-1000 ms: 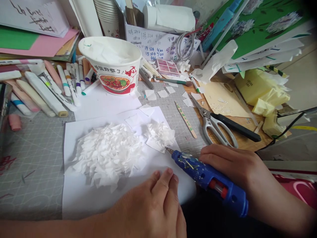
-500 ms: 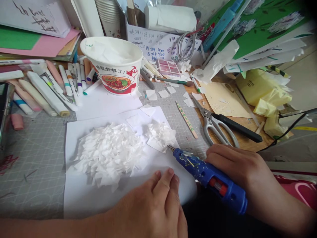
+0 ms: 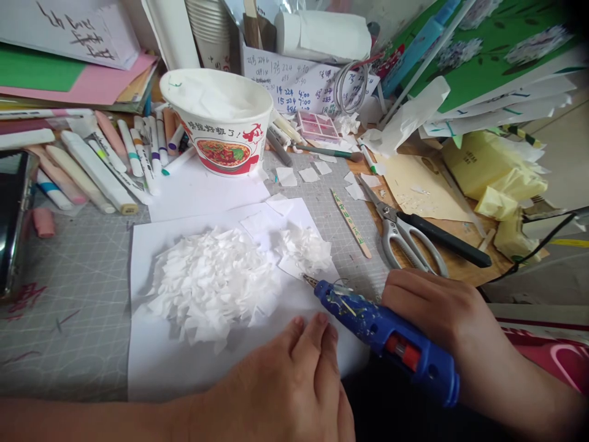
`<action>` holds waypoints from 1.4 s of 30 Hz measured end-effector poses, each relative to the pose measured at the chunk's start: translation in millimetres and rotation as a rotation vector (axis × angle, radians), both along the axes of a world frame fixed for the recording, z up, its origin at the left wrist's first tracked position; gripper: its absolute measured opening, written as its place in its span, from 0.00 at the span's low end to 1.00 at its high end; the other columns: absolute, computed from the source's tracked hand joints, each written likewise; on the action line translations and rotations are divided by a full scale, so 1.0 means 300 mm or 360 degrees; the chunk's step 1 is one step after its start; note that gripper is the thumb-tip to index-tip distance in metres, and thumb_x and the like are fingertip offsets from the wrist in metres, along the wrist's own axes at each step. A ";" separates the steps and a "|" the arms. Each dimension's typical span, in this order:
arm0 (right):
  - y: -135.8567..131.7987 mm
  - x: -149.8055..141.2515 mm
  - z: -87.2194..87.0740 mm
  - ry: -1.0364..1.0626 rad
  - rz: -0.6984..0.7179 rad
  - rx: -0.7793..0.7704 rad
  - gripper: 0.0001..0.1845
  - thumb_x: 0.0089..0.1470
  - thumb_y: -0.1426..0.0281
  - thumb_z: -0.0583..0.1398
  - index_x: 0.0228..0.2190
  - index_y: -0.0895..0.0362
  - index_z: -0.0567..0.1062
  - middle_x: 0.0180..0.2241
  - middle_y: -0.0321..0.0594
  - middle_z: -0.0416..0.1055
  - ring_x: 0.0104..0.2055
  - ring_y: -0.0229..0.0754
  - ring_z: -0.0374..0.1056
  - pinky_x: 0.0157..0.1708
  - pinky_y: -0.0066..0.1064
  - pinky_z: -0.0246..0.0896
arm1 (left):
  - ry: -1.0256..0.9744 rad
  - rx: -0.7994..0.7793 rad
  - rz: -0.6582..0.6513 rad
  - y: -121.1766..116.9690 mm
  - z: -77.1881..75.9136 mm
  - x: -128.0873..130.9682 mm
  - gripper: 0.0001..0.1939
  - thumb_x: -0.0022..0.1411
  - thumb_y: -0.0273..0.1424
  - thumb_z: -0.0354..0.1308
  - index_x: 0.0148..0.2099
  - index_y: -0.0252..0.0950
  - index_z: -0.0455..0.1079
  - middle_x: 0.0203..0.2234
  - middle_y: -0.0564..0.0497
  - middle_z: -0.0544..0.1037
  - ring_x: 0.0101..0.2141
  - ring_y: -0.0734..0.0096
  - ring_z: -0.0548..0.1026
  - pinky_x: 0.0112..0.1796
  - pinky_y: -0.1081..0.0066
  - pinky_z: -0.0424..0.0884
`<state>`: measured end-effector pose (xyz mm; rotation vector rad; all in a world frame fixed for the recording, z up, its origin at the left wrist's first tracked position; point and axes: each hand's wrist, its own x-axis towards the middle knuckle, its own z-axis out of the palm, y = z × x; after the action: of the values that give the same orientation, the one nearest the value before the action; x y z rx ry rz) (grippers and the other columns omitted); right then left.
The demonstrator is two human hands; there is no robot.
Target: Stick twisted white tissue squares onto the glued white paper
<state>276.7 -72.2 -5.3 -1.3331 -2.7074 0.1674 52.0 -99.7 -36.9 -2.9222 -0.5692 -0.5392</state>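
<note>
My right hand (image 3: 437,313) is wrapped round a blue hot glue gun (image 3: 386,337), its body streaked with dried glue. The gun's metal nozzle points left, at the near edge of a small cluster of white paper pieces (image 3: 304,248). To the left lies a larger, oval mound of white paper pieces (image 3: 214,285). Both are on a white sheet of paper (image 3: 156,362). My left hand (image 3: 294,380) rests flat at the sheet's near edge, fingers stretched out and holding nothing.
A paper noodle bowl (image 3: 225,132) with white paper inside stands behind the sheet. Markers (image 3: 92,172) lie at the left by a phone (image 3: 11,215). Scissors (image 3: 405,236) and a flat wooden stick (image 3: 350,224) lie at the right, with loose paper squares (image 3: 286,177) farther back.
The glue gun's nozzle has shifted slightly left along the near edge of the small cluster. The view has swung slightly left; my left hand keeps its place on the sheet.
</note>
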 end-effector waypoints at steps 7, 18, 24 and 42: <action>0.007 -0.018 0.023 0.0061 0.0022 -0.0103 0.14 0.59 0.66 0.53 0.23 0.56 0.66 0.25 0.39 0.65 0.25 0.37 0.59 0.24 0.30 0.50 | 0.0014 -0.0020 -0.0016 0.000 0.005 -0.005 0.06 0.58 0.24 0.55 0.37 0.33 0.72 0.41 0.41 0.80 0.44 0.56 0.77 0.42 0.61 0.75; 0.002 -0.009 -0.001 0.0028 -0.0020 -0.0017 0.14 0.58 0.68 0.53 0.21 0.57 0.65 0.24 0.38 0.64 0.25 0.38 0.58 0.24 0.31 0.48 | -0.0054 -0.0005 0.0012 0.004 -0.014 -0.004 0.05 0.58 0.24 0.55 0.37 0.33 0.71 0.41 0.41 0.80 0.43 0.57 0.78 0.41 0.63 0.75; -0.004 -0.007 -0.003 0.0030 -0.0010 0.0001 0.14 0.58 0.68 0.53 0.22 0.56 0.65 0.24 0.38 0.63 0.24 0.37 0.56 0.24 0.31 0.47 | -0.0011 0.0006 0.0011 0.002 -0.009 -0.003 0.06 0.57 0.23 0.56 0.37 0.32 0.72 0.42 0.41 0.80 0.44 0.55 0.77 0.41 0.62 0.76; -0.003 -0.021 0.000 0.0091 0.0062 -0.0022 0.12 0.55 0.72 0.55 0.20 0.57 0.63 0.22 0.37 0.62 0.23 0.37 0.55 0.23 0.31 0.45 | -0.0026 0.0023 0.0073 -0.001 -0.005 0.009 0.06 0.57 0.24 0.56 0.36 0.33 0.74 0.39 0.43 0.81 0.40 0.58 0.77 0.42 0.62 0.73</action>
<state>270.5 -73.2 -5.5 -1.2598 -2.6904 0.2247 54.7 -99.9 -38.5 -2.8863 -0.6301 -0.5599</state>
